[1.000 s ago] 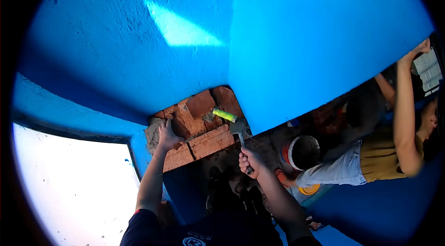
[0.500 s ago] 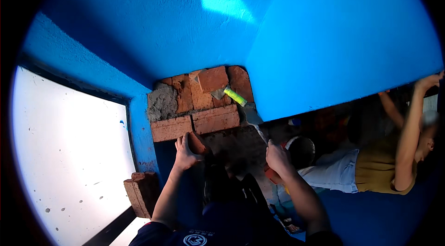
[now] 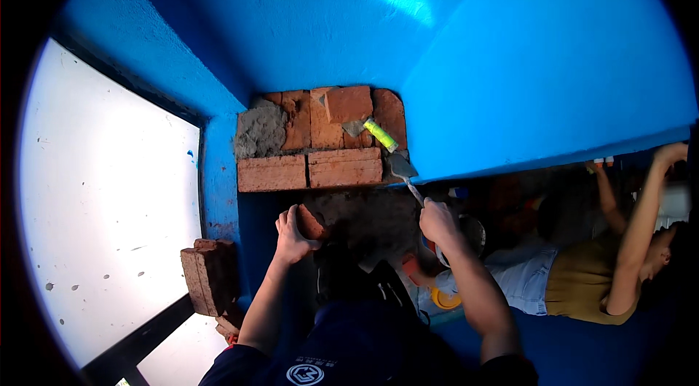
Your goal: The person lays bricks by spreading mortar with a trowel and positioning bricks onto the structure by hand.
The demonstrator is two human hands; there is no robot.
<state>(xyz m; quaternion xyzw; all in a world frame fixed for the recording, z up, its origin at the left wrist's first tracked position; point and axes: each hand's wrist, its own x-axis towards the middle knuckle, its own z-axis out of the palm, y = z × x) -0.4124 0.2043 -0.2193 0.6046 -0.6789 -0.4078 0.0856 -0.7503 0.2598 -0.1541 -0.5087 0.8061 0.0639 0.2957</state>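
My left hand (image 3: 293,237) is closed around a piece of red brick (image 3: 312,223), held just short of the front of the brick ledge. In my right hand (image 3: 439,223) is the handle of a trowel (image 3: 413,192). Its grey blade (image 3: 400,165) sits at the right end of the front row, beside the right-hand brick (image 3: 345,167). The left-hand brick (image 3: 272,174) lies alongside, with a narrow gap between the two. Behind them, grey mortar (image 3: 262,130) is heaped at the left. A loose brick (image 3: 349,104) and a tool with a yellow-green handle (image 3: 381,136) lie on the ledge.
Blue walls (image 3: 495,95) enclose the ledge behind and to the right. Several bricks (image 3: 210,278) are stacked by the bright window (image 3: 120,189). At the right, another person (image 3: 582,288) has raised arms. A bucket (image 3: 472,235) and a yellow round object (image 3: 445,299) are below.
The view has shifted, so the ledge sits higher in the picture. My left hand and its brick piece are now farther from the front row. The trowel blade remains by the row's right end.
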